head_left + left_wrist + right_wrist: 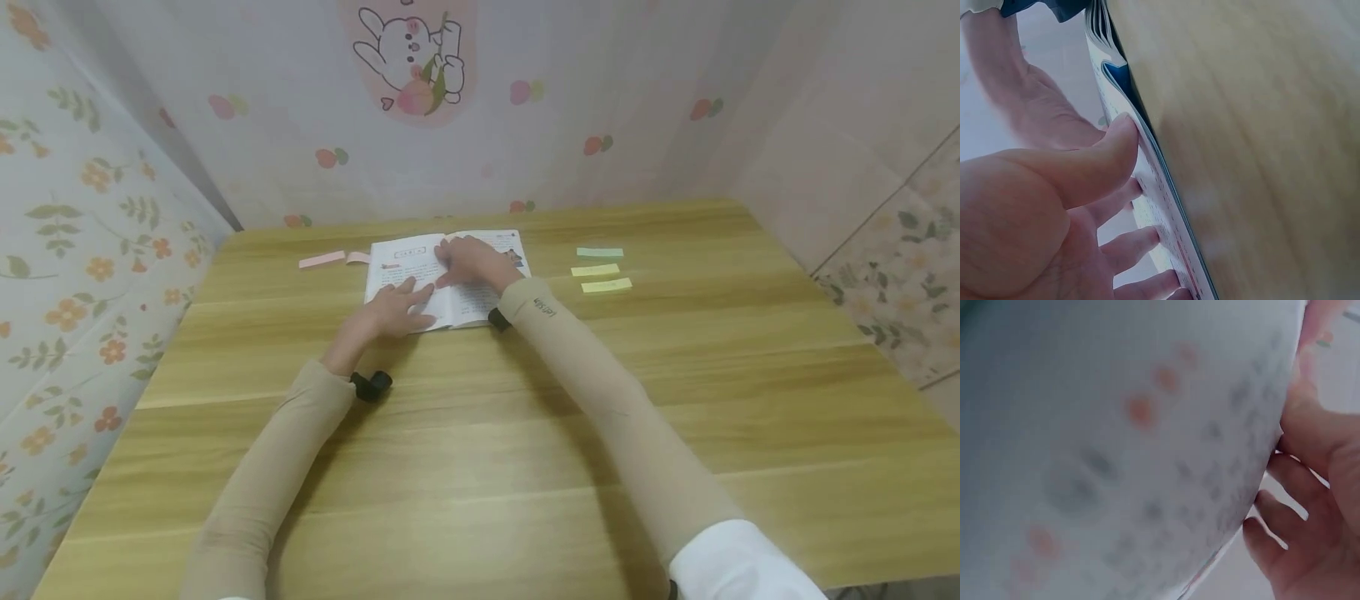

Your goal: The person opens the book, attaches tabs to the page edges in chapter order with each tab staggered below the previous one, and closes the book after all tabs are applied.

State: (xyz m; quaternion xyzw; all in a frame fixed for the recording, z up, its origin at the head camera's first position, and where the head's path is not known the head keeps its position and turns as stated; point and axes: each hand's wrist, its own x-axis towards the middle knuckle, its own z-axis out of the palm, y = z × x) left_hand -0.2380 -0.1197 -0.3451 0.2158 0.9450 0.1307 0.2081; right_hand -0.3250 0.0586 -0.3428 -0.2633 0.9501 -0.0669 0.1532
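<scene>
An open book (386, 252) lies near the far edge of the table, with printed text on both pages. My left hand (393, 308) rests with spread fingers on the lower left page. In the left wrist view its thumb (1107, 159) lies along the page edge and the fingertips touch the paper. Across the middle fold reaches my right hand (476, 260), its fingers pressing the pages near the gutter. A blurred, bowed page (1166, 450) fills much of the right wrist view, with the right fingers (1294, 481) against its edge. A pink sticky tab (357, 257) sticks out at the book's left side.
Another pink strip (322, 260) lies left of the book on the wooden table (465, 467). To the right lie a green strip (600, 252) and two yellow strips (596, 271). A patterned curtain (270, 125) hangs behind the table.
</scene>
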